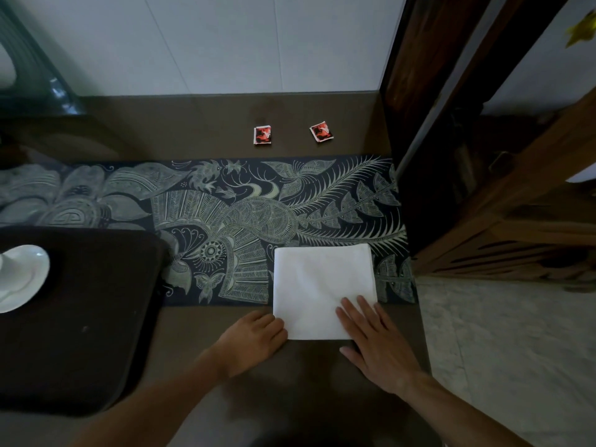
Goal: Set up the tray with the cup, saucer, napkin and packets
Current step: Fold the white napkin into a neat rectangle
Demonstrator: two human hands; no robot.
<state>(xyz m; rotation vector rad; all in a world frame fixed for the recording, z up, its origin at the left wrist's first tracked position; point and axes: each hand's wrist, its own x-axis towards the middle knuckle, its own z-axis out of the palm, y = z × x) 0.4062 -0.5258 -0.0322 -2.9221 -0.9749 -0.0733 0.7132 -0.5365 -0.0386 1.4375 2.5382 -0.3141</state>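
Both hands at the near edge of a folded white napkin (324,290) on the table.

The napkin lies half on the patterned runner (225,221), half on the brown table (193,333). The left hand (254,340), fingers curled, touches its near left corner; the right hand (375,343) lies flat and spread on its near right corner (neither grips it). Two red packets (262,135) and (321,131) sit well apart from the napkin, near the wall. At the left, the dark tray (96,317) holds a white saucer (22,279).
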